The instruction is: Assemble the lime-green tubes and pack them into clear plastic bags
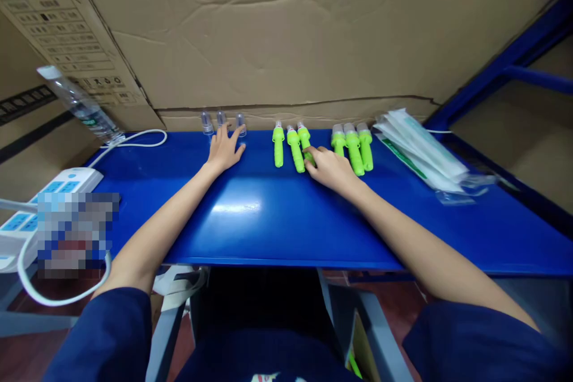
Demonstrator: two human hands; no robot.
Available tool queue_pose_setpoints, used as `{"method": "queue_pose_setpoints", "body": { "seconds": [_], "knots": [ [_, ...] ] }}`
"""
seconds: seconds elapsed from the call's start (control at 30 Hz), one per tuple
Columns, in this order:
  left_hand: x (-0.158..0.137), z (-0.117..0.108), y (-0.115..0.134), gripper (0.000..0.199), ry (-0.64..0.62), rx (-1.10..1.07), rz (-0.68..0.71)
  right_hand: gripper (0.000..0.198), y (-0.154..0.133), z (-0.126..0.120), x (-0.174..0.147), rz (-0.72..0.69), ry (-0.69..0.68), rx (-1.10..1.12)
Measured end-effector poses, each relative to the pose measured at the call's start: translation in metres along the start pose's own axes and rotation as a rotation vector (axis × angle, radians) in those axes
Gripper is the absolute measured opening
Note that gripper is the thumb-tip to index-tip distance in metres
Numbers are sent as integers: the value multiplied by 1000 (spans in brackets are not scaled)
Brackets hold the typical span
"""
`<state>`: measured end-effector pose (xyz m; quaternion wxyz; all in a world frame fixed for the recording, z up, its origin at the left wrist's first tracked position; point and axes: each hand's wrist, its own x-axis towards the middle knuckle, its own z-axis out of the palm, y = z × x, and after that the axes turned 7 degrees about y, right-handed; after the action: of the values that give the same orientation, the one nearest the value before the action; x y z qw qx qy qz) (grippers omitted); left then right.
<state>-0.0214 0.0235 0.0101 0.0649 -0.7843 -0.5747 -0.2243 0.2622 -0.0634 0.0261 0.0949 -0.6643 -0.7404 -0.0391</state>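
Observation:
My left hand (225,150) rests at the back of the blue table with its fingers spread, the fingertips at three small clear plastic caps. These are a left cap (206,123), a middle cap (221,117) and a right cap (240,124). My right hand (332,168) has thumb and forefinger around the lower part of a bright green torch-like stick (304,134) lying on the table. Two similar sticks, one farther left (278,146) and one beside it (295,149), lie without clear covers. Right of them lie three green sticks with clear tops (353,149), partly behind my hand.
White plastic-wrapped packets (423,152) lie at the right of the blue table (277,221). At the left are a power strip (67,185) with a white cable and a clear bottle (85,107) leaning on cardboard. A cardboard wall (286,42) stands behind.

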Motion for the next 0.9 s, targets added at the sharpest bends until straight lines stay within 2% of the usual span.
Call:
{"method": "queue_pose_setpoints", "body": {
  "seconds": [0.23, 0.43, 0.63, 0.9],
  "knots": [
    [27, 20, 7, 64, 67, -12, 6, 42, -3, -13, -8, -6, -42, -28],
    [34, 25, 6, 65, 29, 24, -71, 40, -7, -23, -12, 84, -89, -59],
    [24, 16, 2, 61, -19, 48, -35, 50, -2, -23, -6, 180, -23, -25],
    [-8, -6, 9, 50, -54, 30, 72, 65, -1, -12, 0, 251, 55, -8]
  ]
}}
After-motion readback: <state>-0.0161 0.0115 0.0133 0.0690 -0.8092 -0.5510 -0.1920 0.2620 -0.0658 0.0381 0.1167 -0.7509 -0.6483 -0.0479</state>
